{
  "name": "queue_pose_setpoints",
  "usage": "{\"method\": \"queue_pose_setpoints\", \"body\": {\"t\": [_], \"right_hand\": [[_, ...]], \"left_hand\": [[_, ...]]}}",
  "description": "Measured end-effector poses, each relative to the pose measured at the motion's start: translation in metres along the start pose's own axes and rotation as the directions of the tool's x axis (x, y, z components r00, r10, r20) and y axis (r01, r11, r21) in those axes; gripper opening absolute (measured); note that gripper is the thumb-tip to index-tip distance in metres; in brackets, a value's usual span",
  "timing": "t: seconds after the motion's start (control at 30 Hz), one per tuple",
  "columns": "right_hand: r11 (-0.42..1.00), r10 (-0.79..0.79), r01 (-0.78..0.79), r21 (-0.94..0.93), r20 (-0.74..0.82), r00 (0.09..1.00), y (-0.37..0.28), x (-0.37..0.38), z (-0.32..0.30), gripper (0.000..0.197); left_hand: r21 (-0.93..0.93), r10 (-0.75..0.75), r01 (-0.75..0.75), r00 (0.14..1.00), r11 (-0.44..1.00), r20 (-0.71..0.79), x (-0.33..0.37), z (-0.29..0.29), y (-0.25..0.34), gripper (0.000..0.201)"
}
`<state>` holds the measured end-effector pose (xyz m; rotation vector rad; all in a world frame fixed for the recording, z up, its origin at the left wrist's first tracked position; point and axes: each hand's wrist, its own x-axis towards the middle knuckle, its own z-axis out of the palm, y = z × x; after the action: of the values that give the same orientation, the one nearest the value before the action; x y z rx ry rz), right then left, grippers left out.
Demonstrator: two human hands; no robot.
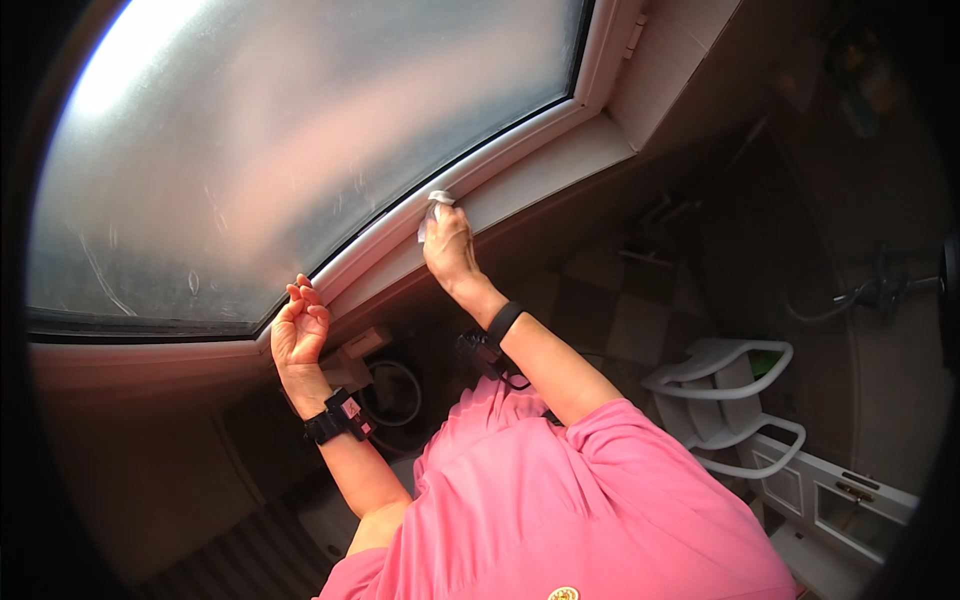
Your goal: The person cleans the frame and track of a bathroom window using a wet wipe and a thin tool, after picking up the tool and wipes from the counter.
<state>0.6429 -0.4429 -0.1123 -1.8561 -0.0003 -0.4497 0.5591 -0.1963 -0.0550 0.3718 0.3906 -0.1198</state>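
Note:
My right hand (pixel 450 248) is closed round a crumpled white cloth or tissue (pixel 439 199), pressed against the lower bar of a white window frame (pixel 400 222). My left hand (pixel 299 330) is at the frame's lower corner, palm towards me. Its fingers are loosely bent and apart, with the tips by the edge of the glass, and nothing shows in them. Above both hands a large frosted pane (pixel 300 140) fills the upper left, with pale streaks on its lower part.
A tiled sill (pixel 550 175) runs along below the window. At the lower right stands a white plastic rack (pixel 725 390) beside a white cabinet (pixel 840 505). A shower fitting (pixel 880 292) is on the right wall. A dark round-doored appliance (pixel 390 393) sits under the window.

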Motion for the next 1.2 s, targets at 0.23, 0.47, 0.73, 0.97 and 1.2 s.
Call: {"method": "queue_pose_setpoints", "body": {"t": [0.23, 0.47, 0.73, 0.97, 1.2], "right_hand": [[0.972, 0.045, -0.104, -0.209, -0.266, 0.963, 0.078, 0.111, -0.082, 0.02], [0.89, 0.158, -0.235, -0.391, -0.219, 0.963, 0.061, 0.107, -0.074, 0.012], [0.991, 0.104, -0.102, -0.088, 0.02, 0.994, -0.002, 0.003, 0.015, 0.023], [0.926, -0.093, -0.219, 0.307, 0.749, 0.656, -0.039, -0.032, 0.023, 0.021], [0.862, 0.326, -0.441, 0.248, 0.395, 0.859, 0.015, 0.04, -0.1, 0.04]], "left_hand": [[0.01, 0.039, -0.039, 0.999, 0.999, -0.021, 0.002, -0.006, 0.002, 0.029], [-0.013, 0.044, -0.044, 0.999, 0.999, -0.002, -0.004, -0.01, 0.007, 0.032], [0.015, -0.023, 0.023, 1.0, 1.0, 0.014, 0.008, 0.004, -0.005, 0.029], [0.022, -0.087, 0.086, 0.996, 0.996, 0.015, 0.013, 0.013, -0.008, 0.026], [0.016, -0.128, 0.127, 0.991, 0.992, 0.046, 0.016, 0.02, -0.015, 0.023]]}}
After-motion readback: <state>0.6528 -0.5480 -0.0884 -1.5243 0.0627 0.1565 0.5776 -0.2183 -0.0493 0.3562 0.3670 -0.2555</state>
